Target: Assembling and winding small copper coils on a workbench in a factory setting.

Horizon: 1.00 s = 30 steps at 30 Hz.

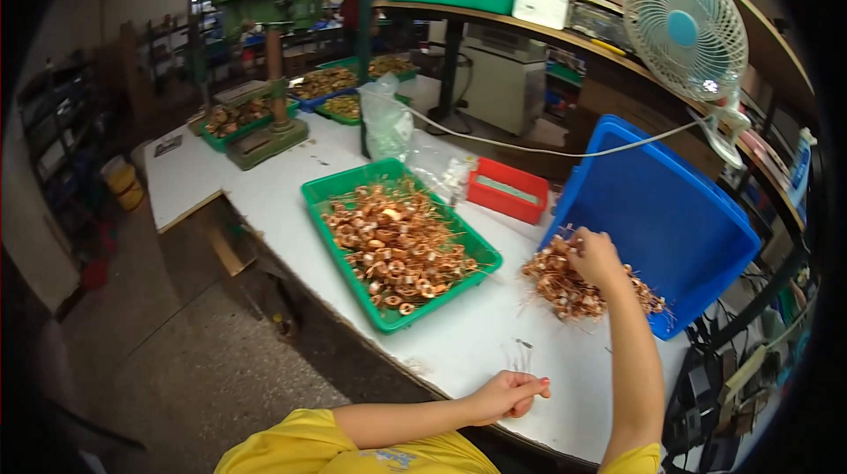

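Observation:
My right hand [596, 258] reaches forward onto a loose pile of copper wire coils [573, 284] on the white table, fingers curled down into the pile at the mouth of a tilted blue bin [670, 209]. Whether it grips a coil is hidden. My left hand [507, 395] rests near the table's front edge with its fingers curled closed; a few thin wire ends [520, 355] lie just beyond it. To the left of the pile, a green tray [328, 190] holds several more copper coils [397, 245].
A small red tray [507, 190] and clear plastic bags [388, 121] sit behind the green tray. A white fan [688, 29] is clamped at the right, its cord crossing the table. A green drill press [269, 59] and more coil trays stand further back. Bare floor lies left.

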### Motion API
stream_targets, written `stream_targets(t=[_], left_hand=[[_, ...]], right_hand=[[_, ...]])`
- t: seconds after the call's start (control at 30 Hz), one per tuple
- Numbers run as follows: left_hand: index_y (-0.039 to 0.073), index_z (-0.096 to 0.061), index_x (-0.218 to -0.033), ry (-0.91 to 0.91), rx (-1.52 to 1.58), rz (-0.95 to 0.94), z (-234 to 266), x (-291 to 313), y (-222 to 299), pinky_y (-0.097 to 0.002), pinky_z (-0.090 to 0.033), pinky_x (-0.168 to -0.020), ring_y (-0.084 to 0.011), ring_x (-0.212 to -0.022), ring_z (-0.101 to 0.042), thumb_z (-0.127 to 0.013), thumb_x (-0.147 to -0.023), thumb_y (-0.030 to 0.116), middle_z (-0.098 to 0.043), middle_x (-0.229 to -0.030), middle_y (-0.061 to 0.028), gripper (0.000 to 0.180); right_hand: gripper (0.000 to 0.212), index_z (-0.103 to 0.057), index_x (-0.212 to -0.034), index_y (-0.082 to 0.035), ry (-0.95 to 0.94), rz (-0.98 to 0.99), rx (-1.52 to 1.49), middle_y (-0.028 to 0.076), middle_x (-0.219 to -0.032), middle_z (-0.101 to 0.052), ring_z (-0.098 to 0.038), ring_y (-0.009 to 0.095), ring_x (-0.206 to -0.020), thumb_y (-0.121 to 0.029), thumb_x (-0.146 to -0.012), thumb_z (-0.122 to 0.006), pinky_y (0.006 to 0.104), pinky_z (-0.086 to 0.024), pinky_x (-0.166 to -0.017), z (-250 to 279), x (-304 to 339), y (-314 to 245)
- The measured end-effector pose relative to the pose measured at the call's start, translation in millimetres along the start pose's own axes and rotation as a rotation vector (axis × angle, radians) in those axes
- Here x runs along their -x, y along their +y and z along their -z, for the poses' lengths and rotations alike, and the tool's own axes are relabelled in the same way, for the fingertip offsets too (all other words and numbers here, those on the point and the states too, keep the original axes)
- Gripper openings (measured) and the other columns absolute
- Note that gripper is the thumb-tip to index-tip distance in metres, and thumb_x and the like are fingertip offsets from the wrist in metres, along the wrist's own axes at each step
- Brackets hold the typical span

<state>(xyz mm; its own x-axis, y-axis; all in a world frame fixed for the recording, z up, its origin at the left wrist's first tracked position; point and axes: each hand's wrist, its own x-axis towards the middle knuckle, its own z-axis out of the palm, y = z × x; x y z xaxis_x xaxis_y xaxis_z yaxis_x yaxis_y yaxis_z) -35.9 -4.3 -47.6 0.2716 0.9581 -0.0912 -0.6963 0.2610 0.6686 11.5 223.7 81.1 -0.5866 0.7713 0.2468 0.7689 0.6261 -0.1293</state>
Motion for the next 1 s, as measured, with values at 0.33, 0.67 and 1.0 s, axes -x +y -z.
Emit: stream_targets(t=[0.33,0.67,1.0], left_hand=[[-0.001,-0.059,-0.080,0.020,-0.081,-0.027,-1,-2,1,-0.0175,-0.020,-0.035,-0.0057,-0.034,-0.025,-0.049,-0.093,0.023,-0.031,-0.040,0.0045,0.029],[0.000,-0.058,-0.073,0.022,-0.037,0.020,0,-1,7,-0.0180,-0.020,-0.034,-0.0060,-0.031,-0.023,-0.046,-0.094,0.028,-0.029,-0.037,0.0037,0.037],[0.001,-0.056,-0.070,0.018,-0.023,0.026,-3,-4,-6,-0.0191,-0.018,-0.033,-0.0053,-0.033,-0.023,-0.049,-0.092,0.028,-0.030,-0.039,0.0043,0.035]], right_hand=[[0.016,-0.059,-0.077,-0.002,-0.056,0.139,0.095,0.009,-0.079,-0.062,-0.054,0.025,-0.080,0.005,-0.063,-0.061,0.0318,-0.046,-0.074,21,19,16],[0.016,-0.054,-0.071,-0.005,-0.026,0.488,0.105,0.006,-0.077,-0.060,-0.053,0.022,-0.077,0.006,-0.062,-0.062,0.0298,-0.045,-0.070,33,38,21],[0.010,-0.053,-0.076,-0.006,0.083,-0.059,-0.293,0.007,-0.073,-0.054,-0.049,0.017,-0.065,-0.002,-0.068,-0.058,0.0263,-0.043,-0.061,79,69,72]])
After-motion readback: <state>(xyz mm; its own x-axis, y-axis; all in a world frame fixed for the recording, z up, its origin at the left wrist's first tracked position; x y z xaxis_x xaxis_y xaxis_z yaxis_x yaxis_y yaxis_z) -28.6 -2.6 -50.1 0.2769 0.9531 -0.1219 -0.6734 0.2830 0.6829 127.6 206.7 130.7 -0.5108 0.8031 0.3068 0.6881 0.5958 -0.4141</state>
